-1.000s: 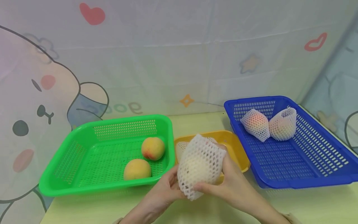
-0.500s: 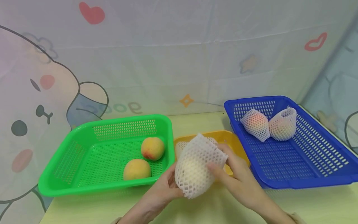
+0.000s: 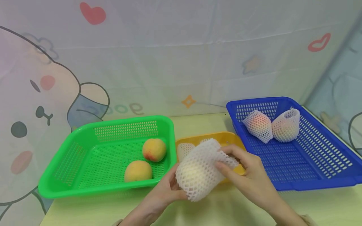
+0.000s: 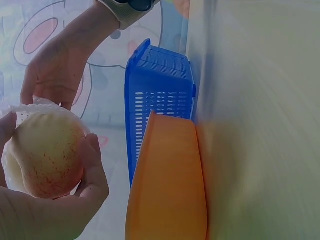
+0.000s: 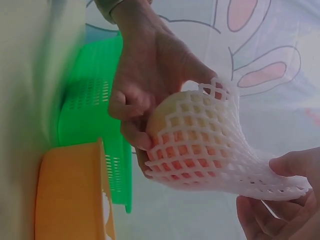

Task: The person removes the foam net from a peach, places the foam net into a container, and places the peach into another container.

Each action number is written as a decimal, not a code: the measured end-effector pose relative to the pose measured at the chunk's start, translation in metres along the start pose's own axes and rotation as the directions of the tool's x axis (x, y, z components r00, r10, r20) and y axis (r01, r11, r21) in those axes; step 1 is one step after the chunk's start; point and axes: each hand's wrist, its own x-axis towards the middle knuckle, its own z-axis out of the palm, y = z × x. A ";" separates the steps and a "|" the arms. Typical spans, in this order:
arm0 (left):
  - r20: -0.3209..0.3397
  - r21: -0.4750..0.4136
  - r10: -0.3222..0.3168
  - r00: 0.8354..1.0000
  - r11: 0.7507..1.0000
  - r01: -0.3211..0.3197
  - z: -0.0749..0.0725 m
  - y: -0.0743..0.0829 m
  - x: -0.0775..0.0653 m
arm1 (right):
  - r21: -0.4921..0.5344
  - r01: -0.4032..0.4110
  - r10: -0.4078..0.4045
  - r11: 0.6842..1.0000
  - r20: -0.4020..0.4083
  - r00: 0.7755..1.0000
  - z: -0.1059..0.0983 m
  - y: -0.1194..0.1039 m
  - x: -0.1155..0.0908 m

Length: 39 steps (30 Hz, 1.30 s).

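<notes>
A peach [image 4: 50, 155] sits inside a white foam net [image 3: 198, 172], its bare underside showing in the left wrist view. My left hand [image 3: 167, 191] grips the peach from the left, thumb and fingers around its lower part. With thumb and fingers, my right hand [image 3: 249, 175] pinches the loose end of the net on the right. In the right wrist view the net [image 5: 200, 140] covers much of the peach and stretches towards the right hand [image 5: 295, 195]. Both hands hold the fruit up over the front of the orange basin [image 3: 226, 136].
On the left stands a green basket [image 3: 106, 186] with two bare peaches [image 3: 154, 150]. A blue basket [image 3: 305, 185] on the right has two netted peaches [image 3: 285, 127] at its back. More foam nets [image 3: 185, 149] lie in the orange basin. A printed curtain [image 3: 169, 62] hangs behind.
My right hand has shifted from the net's side to its loose end and drawn that end out to the right. The left hand keeps its grip on the peach.
</notes>
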 end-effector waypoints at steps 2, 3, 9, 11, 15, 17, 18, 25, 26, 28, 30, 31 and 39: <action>0.000 0.007 0.002 1.000 1.000 -0.002 0.000 0.000 0.001 | -0.009 0.024 -0.024 1.000 -0.014 1.000 -0.003 0.000 0.000; 0.001 0.008 0.005 1.000 1.000 -0.005 0.000 0.000 0.001 | -0.015 0.032 -0.032 0.999 -0.022 0.999 -0.004 0.001 0.000; -0.015 0.017 -0.029 0.999 0.999 0.029 0.003 0.003 0.004 | -0.037 0.052 -0.054 0.998 -0.048 0.997 -0.016 0.004 0.002; -0.033 0.033 -0.044 0.998 0.998 0.045 0.004 0.005 0.004 | -0.037 0.066 -0.068 0.997 -0.053 0.996 -0.019 0.005 0.003; -0.070 0.063 -0.057 0.996 0.996 0.061 0.005 0.010 0.005 | -0.057 0.043 -0.048 0.997 -0.082 0.995 -0.028 0.007 0.005; -0.089 0.072 -0.064 0.994 0.995 0.070 0.004 0.011 0.005 | -0.066 0.011 -0.017 0.998 -0.097 0.995 -0.032 0.008 0.007; -0.098 0.075 -0.066 0.993 0.994 0.074 0.004 0.012 0.005 | -0.068 -0.003 -0.004 0.998 -0.107 0.994 -0.034 0.009 0.007; -0.209 0.130 -0.077 0.975 0.986 0.105 -0.004 0.016 -0.001 | -0.116 -0.055 0.034 0.992 -0.175 0.984 -0.040 0.016 0.012; -0.222 0.136 -0.075 0.972 0.985 0.107 -0.005 0.017 -0.002 | -0.135 -0.051 0.025 0.990 -0.187 0.982 -0.041 0.017 0.013; -0.239 0.135 -0.069 0.968 0.985 0.104 -0.007 0.018 -0.003 | -0.174 -0.038 0.002 0.984 -0.204 0.979 -0.041 0.022 0.014; -0.262 0.138 -0.057 0.963 0.986 0.096 -0.009 0.021 -0.004 | -0.215 0.002 -0.049 0.977 -0.215 0.975 -0.041 0.028 0.015; -0.277 0.146 -0.047 0.960 0.985 0.091 -0.010 0.022 -0.004 | -0.237 0.025 -0.078 0.971 -0.217 0.973 -0.041 0.031 0.017; -0.394 0.221 0.022 0.919 0.973 0.071 -0.029 0.029 -0.005 | -0.426 0.116 -0.221 0.898 -0.207 0.953 -0.040 0.056 0.023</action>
